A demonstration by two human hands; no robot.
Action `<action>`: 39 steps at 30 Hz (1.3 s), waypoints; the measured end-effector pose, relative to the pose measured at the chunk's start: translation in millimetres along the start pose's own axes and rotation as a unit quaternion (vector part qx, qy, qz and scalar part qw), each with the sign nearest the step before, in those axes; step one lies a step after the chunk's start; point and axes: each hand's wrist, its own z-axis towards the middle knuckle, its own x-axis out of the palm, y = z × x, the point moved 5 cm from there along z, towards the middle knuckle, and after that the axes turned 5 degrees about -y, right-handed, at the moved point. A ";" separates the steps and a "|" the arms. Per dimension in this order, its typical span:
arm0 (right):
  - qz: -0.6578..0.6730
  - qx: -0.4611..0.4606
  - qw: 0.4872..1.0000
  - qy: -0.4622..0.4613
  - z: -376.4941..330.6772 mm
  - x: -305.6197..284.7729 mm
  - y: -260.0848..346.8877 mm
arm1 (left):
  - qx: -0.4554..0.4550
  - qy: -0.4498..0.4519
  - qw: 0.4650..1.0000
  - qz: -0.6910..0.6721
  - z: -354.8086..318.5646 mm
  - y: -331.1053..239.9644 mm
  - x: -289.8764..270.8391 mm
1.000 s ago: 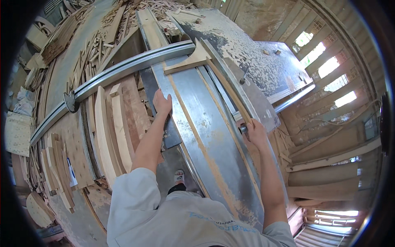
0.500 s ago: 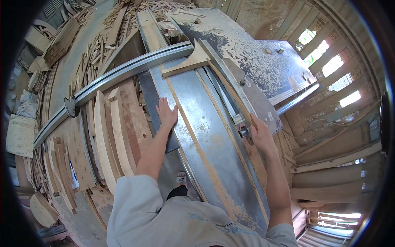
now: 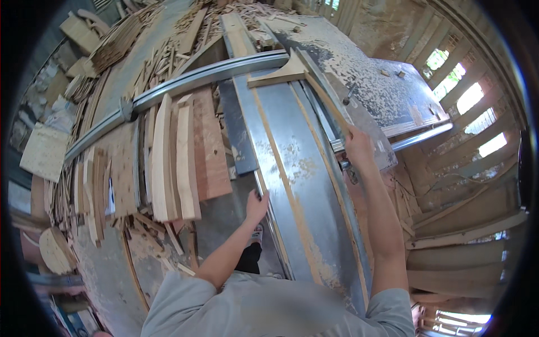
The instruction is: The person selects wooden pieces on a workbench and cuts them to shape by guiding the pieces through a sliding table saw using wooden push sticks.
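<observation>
— Sawdust coats our workshop, and right below us lies the long metal saw table point(image 3: 314, 185). Where do our hands sit now?

— Our left hand point(image 3: 256, 205) has slid back toward us since a moment ago; it rests on the table's near left edge, fingers curled over the rim, gripping only that edge. Earlier it lay flat, farther up the metal.

— And the right?

— Our right hand point(image 3: 357, 147) has reached forward and is closed around the thin wooden strip point(image 3: 328, 104), pinching its near end by the right-hand rail. Before, it sat lower, nearer to us.

— So where does the strip run from that grip?

— Away from us and leftward, ending at the triangular wooden piece point(image 3: 283, 73) under the curved metal bar point(image 3: 185, 87). We judge that the hands have traded reach: left bracing, right handling the strip.

— Left of our left-hand grip?

— Stacked boards point(image 3: 177, 157) on edge, and beyond them, scattered offcuts point(image 3: 157, 50).
</observation>
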 end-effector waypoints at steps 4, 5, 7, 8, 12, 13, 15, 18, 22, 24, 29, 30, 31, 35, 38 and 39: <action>0.007 -0.050 0.999 -0.020 3.5 20.9 4.3 | 0.019 -0.121 0.986 0.117 0.3 1.8 12.7; 0.008 -0.050 0.998 -0.022 0.4 22.1 2.8 | 0.024 -0.158 0.976 0.149 -1.4 -7.2 14.2; -0.034 -0.027 0.999 -0.007 -3.6 28.6 -1.9 | 0.003 -0.169 0.972 0.164 -3.2 -14.8 16.4; -0.031 -0.030 0.999 -0.004 -5.5 28.8 -0.1 | -0.009 -0.170 0.971 0.169 -4.8 -14.3 14.9; 0.004 -0.041 0.998 -0.038 -3.2 17.5 9.1 | -0.015 -0.169 0.969 0.179 1.3 -21.7 12.5; 0.007 -0.045 0.998 -0.040 -3.3 15.6 10.8 | -0.021 -0.172 0.969 0.178 -2.2 -20.4 11.6; -0.011 -0.045 0.999 -0.028 -4.1 18.0 15.8 | -0.019 -0.169 0.969 0.181 0.9 -18.5 11.7; -0.009 -0.039 0.999 -0.037 -5.3 17.6 19.5 | -0.010 -0.182 0.969 0.169 4.9 -20.7 10.6; -0.021 -0.050 0.998 -0.033 3.3 22.4 13.4 | -0.015 -0.176 0.971 0.161 8.7 -20.0 11.0; -0.027 -0.053 0.998 -0.031 8.9 25.6 4.7 | -0.020 -0.167 0.972 0.163 8.9 -21.8 12.8; -0.011 -0.059 0.997 -0.041 17.0 24.3 0.9 | -0.016 -0.175 0.971 0.161 13.0 -22.7 9.9; -0.012 -0.062 0.997 -0.041 17.3 23.9 1.8 | -0.016 -0.170 0.972 0.160 13.2 -23.8 10.5; -0.004 -0.065 0.997 -0.047 18.0 22.4 2.4 | -0.015 -0.165 0.973 0.159 13.5 -24.9 11.1; -0.002 -0.067 0.997 -0.041 21.2 23.0 9.4 | -0.015 -0.174 0.972 0.155 16.7 -28.0 10.1; -0.003 -0.084 0.995 -0.060 23.1 27.1 11.1 | -0.017 -0.159 0.972 0.171 20.4 -28.2 11.4; -0.002 -0.085 0.995 -0.060 23.7 28.3 14.3 | -0.017 -0.162 0.972 0.171 22.2 -26.5 9.4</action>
